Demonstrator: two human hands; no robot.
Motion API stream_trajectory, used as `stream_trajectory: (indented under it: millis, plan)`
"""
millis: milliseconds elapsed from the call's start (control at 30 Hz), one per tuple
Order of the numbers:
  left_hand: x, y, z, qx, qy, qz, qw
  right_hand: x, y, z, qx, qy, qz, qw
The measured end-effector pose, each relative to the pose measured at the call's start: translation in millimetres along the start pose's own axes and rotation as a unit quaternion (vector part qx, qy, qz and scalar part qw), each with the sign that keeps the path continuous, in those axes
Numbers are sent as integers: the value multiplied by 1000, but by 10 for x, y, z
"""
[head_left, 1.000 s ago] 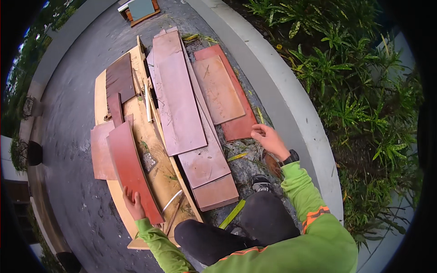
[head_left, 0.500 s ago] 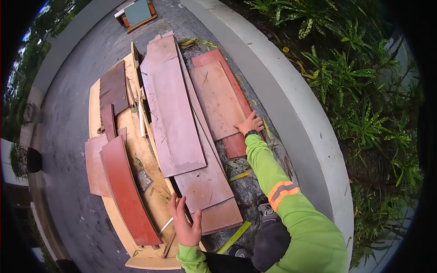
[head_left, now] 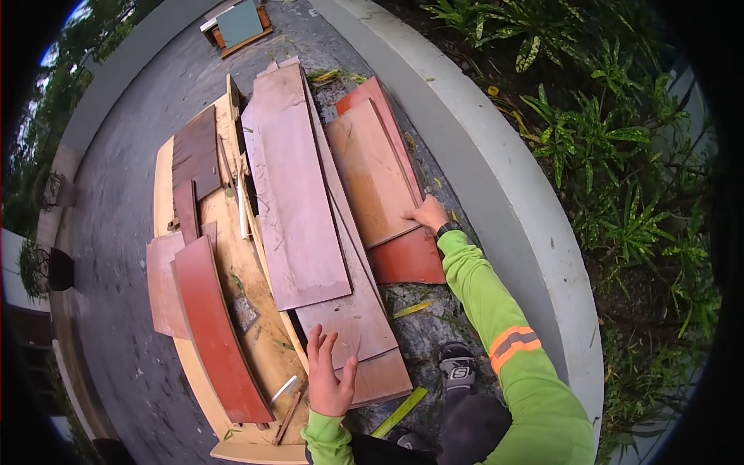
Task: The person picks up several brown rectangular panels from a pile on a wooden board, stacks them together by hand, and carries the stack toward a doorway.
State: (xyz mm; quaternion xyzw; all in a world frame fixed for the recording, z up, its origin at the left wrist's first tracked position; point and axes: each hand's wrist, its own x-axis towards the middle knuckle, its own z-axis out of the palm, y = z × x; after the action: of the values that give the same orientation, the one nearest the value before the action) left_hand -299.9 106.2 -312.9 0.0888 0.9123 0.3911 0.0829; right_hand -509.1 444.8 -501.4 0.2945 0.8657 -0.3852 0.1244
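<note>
At the right, my right hand (head_left: 431, 215) grips the near right corner of a thin tan-brown board (head_left: 373, 174), which is lifted off a red board (head_left: 409, 257) lying under it. Another reddish edge shows along the tan board's right side; I cannot tell whether it is in my grip too. My left hand (head_left: 332, 380) hovers open with fingers spread, holding nothing, above the near end of the central stack. A long pinkish board (head_left: 298, 194) tops that stack, with more brownish boards (head_left: 380, 376) beneath it.
Left of the stack, a wide pale wooden panel (head_left: 273, 349) carries a curved red board (head_left: 219, 333), a dark brown piece (head_left: 195, 151) and thin strips. A low grey wall (head_left: 504, 170) with plants (head_left: 612, 139) borders the right. A blue-grey panelled box (head_left: 239, 25) stands far off.
My right hand has closed on the tan board's corner and raised it, tilting it and baring more of the red board. My left hand has shifted slightly right, still open.
</note>
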Motion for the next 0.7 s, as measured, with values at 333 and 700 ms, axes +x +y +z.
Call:
stream_trajectory:
  millis: [333,700]
  plan:
    - [165,30,145,-21,-47,11,999,-267,-773,313,26,56,-93,994]
    - [-51,171,113,-30,-47,36,998,-690,-618,-753,205,-56,-162,964]
